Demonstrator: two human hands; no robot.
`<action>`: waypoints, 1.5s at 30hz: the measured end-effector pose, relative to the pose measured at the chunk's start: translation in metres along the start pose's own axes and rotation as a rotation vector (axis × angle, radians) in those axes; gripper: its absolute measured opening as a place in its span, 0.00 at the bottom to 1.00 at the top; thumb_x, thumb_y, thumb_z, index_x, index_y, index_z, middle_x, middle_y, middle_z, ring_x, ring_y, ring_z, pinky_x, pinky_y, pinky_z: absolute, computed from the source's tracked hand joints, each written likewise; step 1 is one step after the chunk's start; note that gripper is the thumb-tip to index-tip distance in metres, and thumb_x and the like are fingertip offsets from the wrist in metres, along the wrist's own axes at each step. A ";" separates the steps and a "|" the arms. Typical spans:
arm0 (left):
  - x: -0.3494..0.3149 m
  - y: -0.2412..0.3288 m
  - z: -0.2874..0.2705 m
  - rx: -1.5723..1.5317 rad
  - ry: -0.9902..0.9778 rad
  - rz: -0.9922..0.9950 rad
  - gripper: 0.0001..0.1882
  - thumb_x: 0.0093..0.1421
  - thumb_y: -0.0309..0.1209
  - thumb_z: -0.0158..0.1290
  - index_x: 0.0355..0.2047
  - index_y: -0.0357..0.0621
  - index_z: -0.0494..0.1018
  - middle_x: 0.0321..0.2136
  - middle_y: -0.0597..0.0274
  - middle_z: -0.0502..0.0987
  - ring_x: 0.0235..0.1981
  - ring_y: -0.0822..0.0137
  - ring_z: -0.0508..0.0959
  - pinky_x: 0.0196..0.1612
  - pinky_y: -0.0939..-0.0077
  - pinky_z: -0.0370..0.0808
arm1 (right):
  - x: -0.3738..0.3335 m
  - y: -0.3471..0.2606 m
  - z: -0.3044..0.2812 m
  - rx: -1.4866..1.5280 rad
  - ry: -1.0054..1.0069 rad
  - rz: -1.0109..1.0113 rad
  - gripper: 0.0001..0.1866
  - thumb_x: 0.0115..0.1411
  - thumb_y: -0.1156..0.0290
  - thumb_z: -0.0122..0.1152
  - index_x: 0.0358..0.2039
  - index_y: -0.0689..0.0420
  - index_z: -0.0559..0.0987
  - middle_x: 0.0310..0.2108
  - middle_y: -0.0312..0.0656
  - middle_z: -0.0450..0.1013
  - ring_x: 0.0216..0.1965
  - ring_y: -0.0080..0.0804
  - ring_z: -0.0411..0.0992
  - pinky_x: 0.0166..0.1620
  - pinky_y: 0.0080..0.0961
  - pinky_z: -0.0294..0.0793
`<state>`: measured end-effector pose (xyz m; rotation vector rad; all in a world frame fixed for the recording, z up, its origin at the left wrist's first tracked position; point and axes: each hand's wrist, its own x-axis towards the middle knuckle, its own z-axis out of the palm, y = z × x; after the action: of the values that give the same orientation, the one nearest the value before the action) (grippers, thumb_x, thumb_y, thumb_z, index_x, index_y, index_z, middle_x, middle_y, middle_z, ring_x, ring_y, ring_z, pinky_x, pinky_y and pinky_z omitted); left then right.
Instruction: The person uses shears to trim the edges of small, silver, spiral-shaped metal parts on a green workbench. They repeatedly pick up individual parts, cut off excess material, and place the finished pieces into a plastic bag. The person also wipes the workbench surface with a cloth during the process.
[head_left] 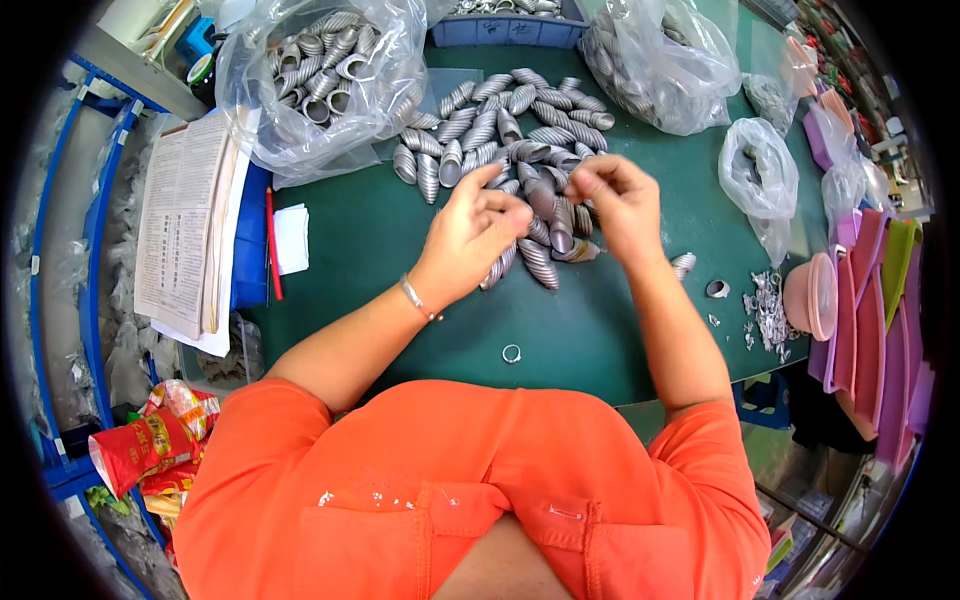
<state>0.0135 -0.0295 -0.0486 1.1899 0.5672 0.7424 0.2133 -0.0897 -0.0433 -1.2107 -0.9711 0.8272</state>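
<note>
Both my hands hover over the near part of a pile of grey, spirally ribbed metal tubes [480, 128] with slanted open ends. My left hand [472, 235], a bracelet [412, 293] on its wrist, has its fingers curled toward the thumb. Across a small gap, the thumb and forefinger of my right hand [622, 210] are pinched together. Whatever either hand holds, if anything, is too small or blurred to make out. Between the hands lie darker tubes [562, 228]. Nearer to me, a small ring [511, 353] rests on the green tabletop [430, 350].
Clear bags of tubes [320, 75] [660, 70] flank a blue bin [510, 30] at the back. Newspapers [185, 220] and a red pen [273, 245] lie left. On the right are small metal pieces [768, 310], a pink container [812, 295] and colourful trays [870, 300].
</note>
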 end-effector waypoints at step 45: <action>-0.014 0.019 0.008 0.758 -0.229 0.185 0.20 0.63 0.42 0.51 0.27 0.34 0.72 0.16 0.52 0.74 0.17 0.66 0.75 0.21 0.71 0.68 | -0.062 -0.021 0.022 -0.305 -0.445 0.198 0.15 0.58 0.66 0.63 0.39 0.62 0.73 0.26 0.40 0.73 0.26 0.27 0.71 0.30 0.25 0.70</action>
<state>0.0064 -0.0415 -0.0284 2.0227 0.5659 0.5391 0.1699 -0.1422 -0.0312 -1.4311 -1.3909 1.1670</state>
